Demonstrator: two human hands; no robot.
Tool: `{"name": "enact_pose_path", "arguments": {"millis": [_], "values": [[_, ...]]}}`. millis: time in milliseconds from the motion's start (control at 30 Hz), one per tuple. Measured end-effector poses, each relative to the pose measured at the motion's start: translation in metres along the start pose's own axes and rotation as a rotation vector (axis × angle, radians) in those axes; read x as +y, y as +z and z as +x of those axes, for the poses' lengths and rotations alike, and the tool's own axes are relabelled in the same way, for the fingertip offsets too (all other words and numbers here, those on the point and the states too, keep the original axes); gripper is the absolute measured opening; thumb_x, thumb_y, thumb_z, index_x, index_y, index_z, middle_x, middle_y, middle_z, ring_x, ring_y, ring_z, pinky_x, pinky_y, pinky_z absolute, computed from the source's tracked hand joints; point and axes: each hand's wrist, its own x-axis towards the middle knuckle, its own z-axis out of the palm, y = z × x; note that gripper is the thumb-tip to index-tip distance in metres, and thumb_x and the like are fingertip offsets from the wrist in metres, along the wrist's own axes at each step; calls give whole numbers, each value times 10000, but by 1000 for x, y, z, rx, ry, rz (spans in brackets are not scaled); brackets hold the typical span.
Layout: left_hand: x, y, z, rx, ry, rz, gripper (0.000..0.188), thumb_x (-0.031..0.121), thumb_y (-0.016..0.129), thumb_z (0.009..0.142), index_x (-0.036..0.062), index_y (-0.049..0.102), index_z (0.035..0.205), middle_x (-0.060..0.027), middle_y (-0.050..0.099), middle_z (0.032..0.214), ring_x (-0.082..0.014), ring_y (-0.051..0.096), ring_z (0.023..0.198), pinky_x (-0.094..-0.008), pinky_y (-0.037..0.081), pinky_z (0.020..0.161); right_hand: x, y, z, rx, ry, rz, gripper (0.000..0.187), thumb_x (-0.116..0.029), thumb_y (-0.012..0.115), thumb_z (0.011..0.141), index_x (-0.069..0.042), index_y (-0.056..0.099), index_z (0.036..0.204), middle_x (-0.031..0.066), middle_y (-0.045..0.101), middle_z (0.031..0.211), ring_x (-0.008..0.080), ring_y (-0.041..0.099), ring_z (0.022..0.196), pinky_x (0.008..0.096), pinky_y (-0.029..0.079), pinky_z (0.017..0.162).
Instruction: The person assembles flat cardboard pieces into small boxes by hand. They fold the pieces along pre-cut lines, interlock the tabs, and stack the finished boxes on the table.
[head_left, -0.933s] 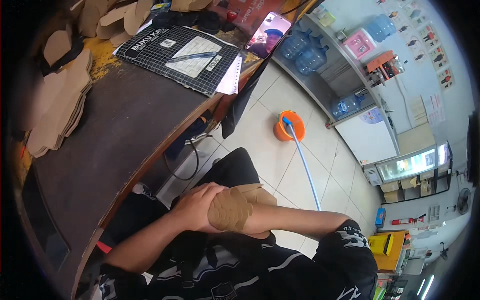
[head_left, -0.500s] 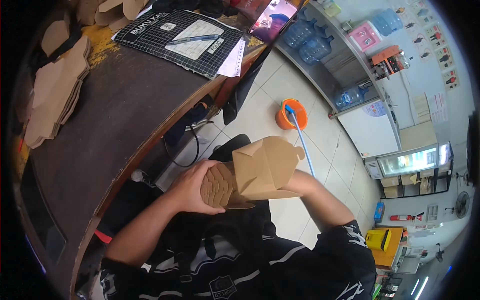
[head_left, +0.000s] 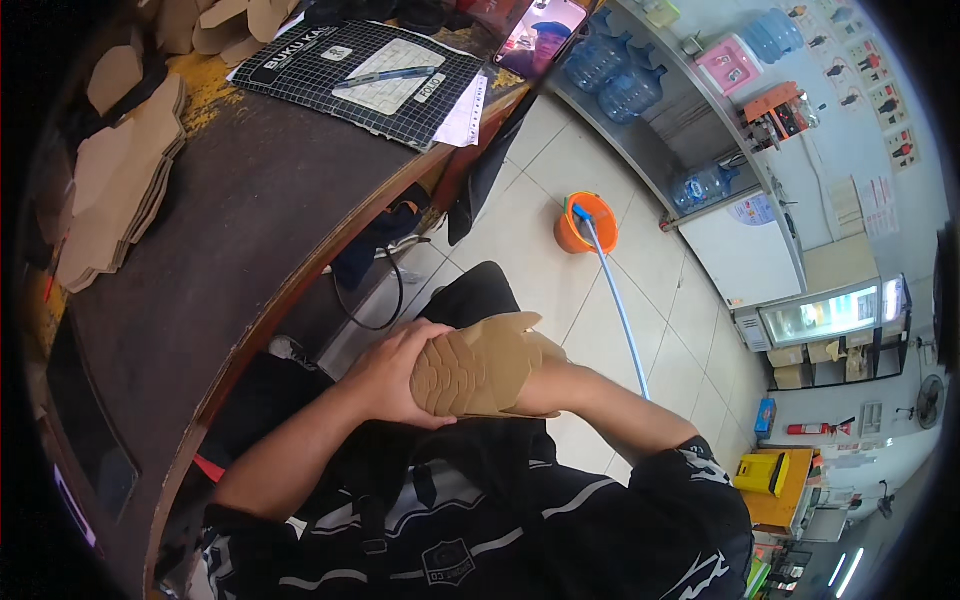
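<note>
A stack of nested brown cardboard food boxes (head_left: 455, 370) lies across in front of me, its overlapping flaps facing left. My left hand (head_left: 392, 370) is wrapped round the stack's left end, thumb below and fingers on top. At the right end, my right hand (head_left: 543, 388) reaches into or behind the outermost box. Its fingers are hidden by the cardboard, so their grip does not show.
On the dark table (head_left: 260, 200) at left lie flat cardboard blanks (head_left: 125, 185), a black gridded book (head_left: 360, 85) with a pen (head_left: 388, 76), and a phone (head_left: 540, 38). An orange bucket (head_left: 585, 225) with a blue-handled mop (head_left: 622, 310) stands on the tiled floor.
The open box at my right hand has moved left and down onto the stack and now sits nested with it. My right arm followed; my left hand still grips the stack.
</note>
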Motion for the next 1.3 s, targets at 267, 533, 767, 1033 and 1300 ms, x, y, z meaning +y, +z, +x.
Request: {"name": "enact_pose_path", "arguments": {"millis": [267, 533, 767, 1033, 1300], "values": [[3, 3, -2, 74, 25, 56, 1107, 444, 999, 556, 81, 456, 1450, -172, 582, 1310, -388, 619, 1205, -467, 508, 1048, 28, 44, 35, 265, -401, -82, 383, -207, 605, 982, -109, 635, 1351, 124, 628, 1404, 308, 595, 1310, 426, 474, 1087], [-3, 9, -7, -30, -29, 42, 1092, 387, 1013, 555, 120, 460, 1459, -170, 562, 1326, -393, 579, 1261, -478, 499, 1075, 23, 75, 46, 307, -460, -338, 338, -197, 598, 971, -126, 644, 1298, 114, 617, 1385, 324, 596, 1285, 437, 457, 1112], [2, 8, -7, -19, -18, 46, 1108, 393, 1030, 542, 127, 464, 1456, -167, 562, 1301, -385, 583, 1237, -477, 495, 1066, 18, 76, 57, 290, -386, -118, 300, -215, 612, 951, -143, 668, 1237, 100, 649, 1312, 309, 615, 1233, 437, 492, 1058], [12, 5, -4, -106, -63, 139, 1108, 393, 1011, 583, 167, 420, 1493, -149, 553, 1366, -385, 567, 1294, -485, 480, 1090, 12, 86, 52, 337, -340, -188, 297, -242, 642, 954, -140, 691, 1228, 115, 694, 1255, 318, 655, 1192, 442, 528, 986], [3, -8, -4, 99, -168, -17, 1096, 461, 997, 603, 87, 443, 1471, -211, 611, 1359, -408, 606, 1284, -478, 490, 1077, -33, -97, 35, -360, -102, 175, 298, -247, 700, 966, -56, 676, 1193, 166, 721, 1126, 333, 707, 1053, 438, 547, 899]]}}
